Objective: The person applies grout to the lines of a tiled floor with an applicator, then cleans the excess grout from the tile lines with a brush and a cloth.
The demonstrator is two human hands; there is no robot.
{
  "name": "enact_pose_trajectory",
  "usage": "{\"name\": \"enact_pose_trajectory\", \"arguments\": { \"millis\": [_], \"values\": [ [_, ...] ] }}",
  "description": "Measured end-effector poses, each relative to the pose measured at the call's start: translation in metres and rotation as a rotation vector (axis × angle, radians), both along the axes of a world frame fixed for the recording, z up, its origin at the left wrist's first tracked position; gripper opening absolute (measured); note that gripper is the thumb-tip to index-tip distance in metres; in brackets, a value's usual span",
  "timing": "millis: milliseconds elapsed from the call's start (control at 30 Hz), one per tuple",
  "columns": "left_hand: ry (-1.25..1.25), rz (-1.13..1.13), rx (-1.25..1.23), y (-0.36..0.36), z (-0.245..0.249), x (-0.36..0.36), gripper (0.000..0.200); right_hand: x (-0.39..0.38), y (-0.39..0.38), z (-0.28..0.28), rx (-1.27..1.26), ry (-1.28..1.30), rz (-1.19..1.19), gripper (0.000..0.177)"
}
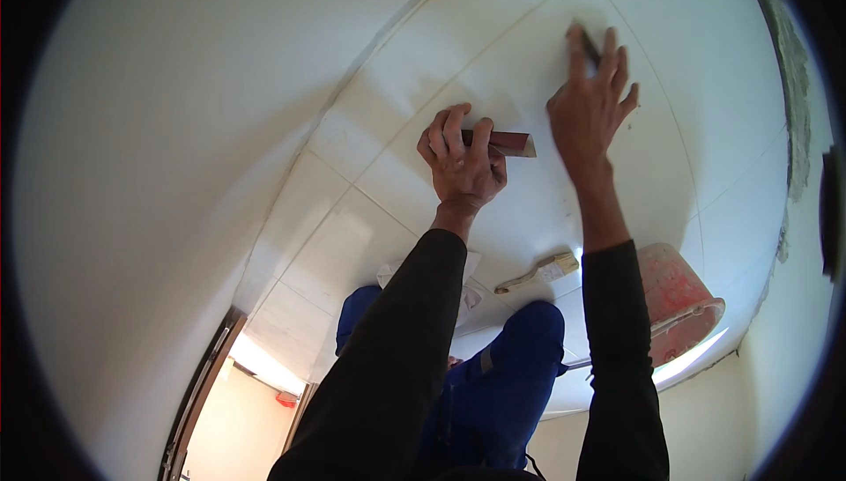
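Note:
My left hand [463,159] is closed around a flat, dark red piece with a pale edge [513,143], held low over the white tiles [397,173]. Farther forward and to the right, my right hand [592,115] reaches over the tile joints with its fingers bent. A thin dark piece [590,48] shows between its fingertips, blurred, and I cannot tell its kind. Small crumbs [630,126] lie on the tile beside the right hand.
A flat paintbrush [551,268] lies near my knee [538,331]. A red, stained bucket [665,283] is tipped at the right, beyond my right sleeve. Crumpled white sheets [471,292] lie by my left sleeve. A plain wall [176,129] runs along the left, with a door frame [204,384] below.

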State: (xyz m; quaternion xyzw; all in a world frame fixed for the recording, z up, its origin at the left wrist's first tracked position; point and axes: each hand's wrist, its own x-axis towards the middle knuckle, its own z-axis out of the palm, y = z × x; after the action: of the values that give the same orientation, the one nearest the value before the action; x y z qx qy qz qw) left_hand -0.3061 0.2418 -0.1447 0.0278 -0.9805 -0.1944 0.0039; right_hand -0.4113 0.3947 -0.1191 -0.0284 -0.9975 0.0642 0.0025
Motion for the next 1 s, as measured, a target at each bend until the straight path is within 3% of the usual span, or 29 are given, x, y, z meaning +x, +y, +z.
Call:
{"name": "enact_pose_trajectory", "arguments": {
  "millis": [100,267,433,533,567,633,700,767,900,1000],
  "values": [
    [0.000,0.004,0.015,0.001,0.002,-0.001,0.046,0.033,-0.017,0.009,-0.034,-0.119,0.065,0.073],
    [-0.006,-0.004,-0.011,0.001,0.001,0.002,0.048,-0.054,0.008,-0.009,-0.005,0.126,0.077,0.074],
    [-0.015,-0.004,0.006,0.002,0.003,-0.002,0.050,-0.037,0.009,-0.005,0.073,0.037,0.158,0.070],
    [-0.027,-0.008,-0.004,0.000,0.003,0.002,0.050,-0.053,0.016,-0.011,0.033,0.114,0.063,0.069],
    [-0.024,-0.009,-0.016,0.000,0.003,0.001,0.051,-0.045,0.011,-0.011,0.034,0.110,0.059,0.069],
    [-0.020,-0.015,-0.013,0.002,0.002,0.000,0.051,-0.018,0.004,-0.004,0.069,0.019,0.265,0.072],
    [0.002,-0.025,-0.020,0.001,-0.001,0.000,0.053,-0.011,0.023,0.000,0.079,-0.011,0.255,0.076],
    [0.001,-0.024,-0.009,0.000,0.000,-0.002,0.052,-0.011,0.040,0.002,0.072,-0.005,0.010,0.079],
    [0.015,-0.028,0.000,0.001,0.000,-0.001,0.052,0.047,0.027,0.006,0.051,-0.112,0.286,0.085],
    [0.001,-0.015,-0.013,0.000,-0.002,0.000,0.050,0.012,0.047,0.000,0.063,-0.024,-0.040,0.084]
  ]
}}
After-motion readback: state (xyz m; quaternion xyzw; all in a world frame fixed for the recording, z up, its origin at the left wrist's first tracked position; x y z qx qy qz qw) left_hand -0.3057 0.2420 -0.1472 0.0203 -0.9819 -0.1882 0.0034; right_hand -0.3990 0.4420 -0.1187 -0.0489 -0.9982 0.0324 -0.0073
